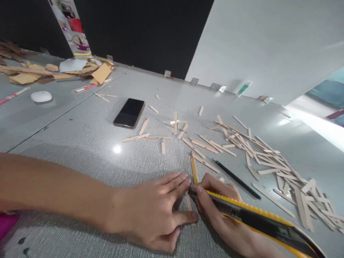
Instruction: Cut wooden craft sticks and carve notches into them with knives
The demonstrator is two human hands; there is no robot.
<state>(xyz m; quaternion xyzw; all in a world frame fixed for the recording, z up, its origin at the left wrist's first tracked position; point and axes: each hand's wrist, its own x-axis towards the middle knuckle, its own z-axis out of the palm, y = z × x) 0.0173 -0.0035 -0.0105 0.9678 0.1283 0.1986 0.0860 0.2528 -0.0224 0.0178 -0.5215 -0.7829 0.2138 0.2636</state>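
Observation:
My right hand (223,208) is closed around a yellow and black utility knife (249,215), its tip low over the table beside my left fingertips. My left hand (158,208) lies palm down with fingers stretched out, thumb and fingertips pressing at a wooden craft stick (189,202). That stick is partly hidden under the fingers and knife. Just beyond my hands lies a slim yellow cutter (194,168) with a pointed tip. To its right rests a black pen-like tool (238,179). Several notched craft sticks (206,165) lie near these tools.
A heap of craft sticks (285,172) spreads over the right side. A phone (129,113) and a white earbud case (41,96) lie farther left. Torn cardboard scraps (101,73) sit at the back left. Black and white panels (142,32) stand behind the grey table (80,143).

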